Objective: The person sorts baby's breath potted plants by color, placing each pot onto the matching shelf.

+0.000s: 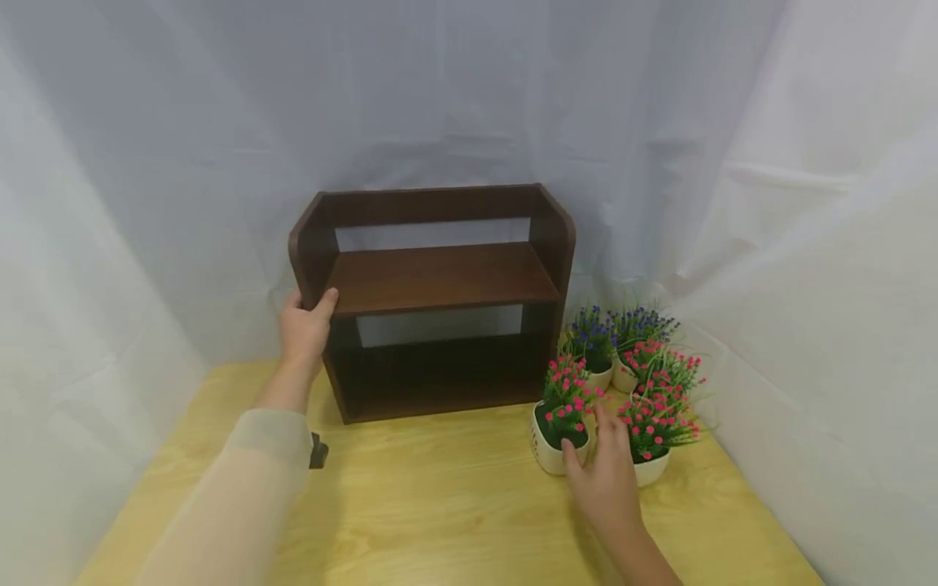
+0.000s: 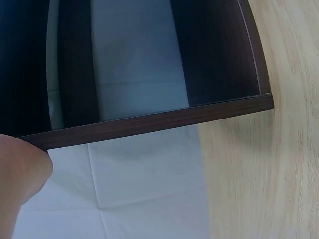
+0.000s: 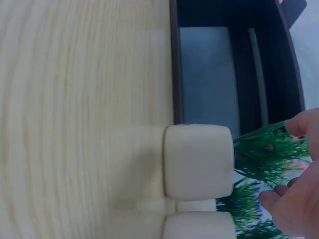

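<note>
In the head view, a dark brown two-tier wooden shelf (image 1: 440, 281) stands on the table. My left hand (image 1: 306, 330) grips its left side panel, with the thumb on the front edge by the middle board; the fingers behind are mostly hidden. To the right, a potted plant with pink flowers (image 1: 567, 391) sits in a white pot (image 3: 199, 162) near the shelf's lower right corner. Around its foliage, my right hand (image 1: 607, 472) has thumb and fingers spread apart, the thumb near the pot's rim. The right wrist view shows the fingertips (image 3: 269, 199) beside the green leaves.
Another pink-flowered pot (image 1: 652, 431) stands just right of my right hand, with more pink flowers (image 1: 670, 366) behind it. Plants with blue flowers (image 1: 643, 325) stand farther back beside the shelf. White sheeting (image 1: 821, 244) hangs around the wooden table (image 1: 440, 505).
</note>
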Action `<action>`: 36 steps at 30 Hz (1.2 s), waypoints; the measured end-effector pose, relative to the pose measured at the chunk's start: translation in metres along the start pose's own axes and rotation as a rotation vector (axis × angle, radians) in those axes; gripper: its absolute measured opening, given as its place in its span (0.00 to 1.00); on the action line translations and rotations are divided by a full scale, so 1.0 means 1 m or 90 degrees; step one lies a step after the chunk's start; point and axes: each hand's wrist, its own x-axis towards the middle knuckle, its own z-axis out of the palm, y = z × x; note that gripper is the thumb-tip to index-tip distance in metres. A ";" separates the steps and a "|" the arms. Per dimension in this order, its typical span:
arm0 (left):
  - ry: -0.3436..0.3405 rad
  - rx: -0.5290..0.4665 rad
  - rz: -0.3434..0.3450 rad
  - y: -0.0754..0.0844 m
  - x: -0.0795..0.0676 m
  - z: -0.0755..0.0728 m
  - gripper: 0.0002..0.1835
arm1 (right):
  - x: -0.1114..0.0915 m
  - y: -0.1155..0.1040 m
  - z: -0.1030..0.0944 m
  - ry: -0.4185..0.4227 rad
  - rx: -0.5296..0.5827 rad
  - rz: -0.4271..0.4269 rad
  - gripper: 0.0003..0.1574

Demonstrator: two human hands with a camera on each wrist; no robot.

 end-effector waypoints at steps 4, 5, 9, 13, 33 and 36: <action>0.011 -0.034 0.004 -0.006 0.000 0.001 0.31 | 0.005 0.007 0.010 -0.039 0.017 0.066 0.54; 0.015 -0.034 0.004 -0.007 -0.001 0.001 0.30 | 0.005 0.009 0.014 -0.035 0.029 0.074 0.54; 0.017 -0.034 0.012 -0.011 -0.005 0.001 0.29 | 0.002 0.017 0.031 0.003 0.085 0.096 0.55; 0.008 -0.032 0.014 -0.012 -0.007 0.001 0.30 | -0.001 0.022 0.044 0.004 0.105 0.118 0.65; 0.009 -0.009 0.018 -0.006 -0.007 0.003 0.29 | 0.016 0.025 0.068 0.004 -0.025 0.072 0.60; 0.015 -0.018 0.025 -0.004 -0.006 0.005 0.28 | 0.018 0.023 0.066 -0.010 -0.046 0.070 0.59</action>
